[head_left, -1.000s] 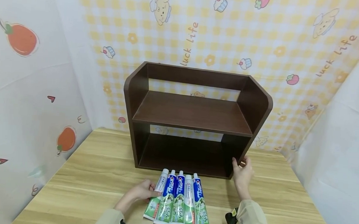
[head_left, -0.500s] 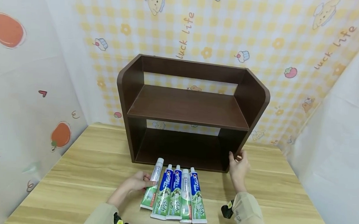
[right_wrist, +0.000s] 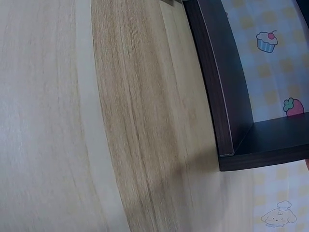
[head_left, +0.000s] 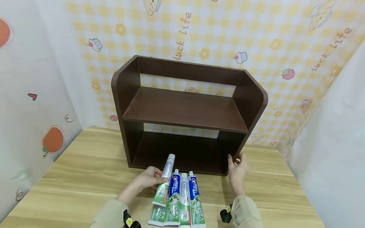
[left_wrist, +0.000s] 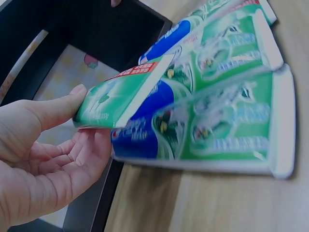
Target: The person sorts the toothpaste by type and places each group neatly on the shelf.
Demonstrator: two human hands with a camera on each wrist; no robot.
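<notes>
My left hand (head_left: 149, 178) pinches a toothpaste tube (head_left: 162, 190) with a white upper part, green lower end and red label. In the head view it is tilted, cap toward the shelf, overlapping the leftmost of the tubes below. The left wrist view shows my thumb on top of the held tube (left_wrist: 113, 99) and fingers beneath. Several other toothpaste tubes (head_left: 196, 201), most with blue upper parts, lie side by side on the table. My right hand (head_left: 238, 171) grips the right side panel of a dark brown two-tier shelf (head_left: 185, 107) near its base.
The wooden table (head_left: 276, 197) carries the shelf, which stands in front of a yellow checked wall cloth (head_left: 209, 37). White cloth hangs at both sides. The shelf's bottom front edge (head_left: 180, 171) lies close beyond the tube caps.
My left hand has drawn the leftmost tube away from the row, raised it and brought it right, over the neighbouring tube. My right hand stays on the shelf's side; the head view has shifted.
</notes>
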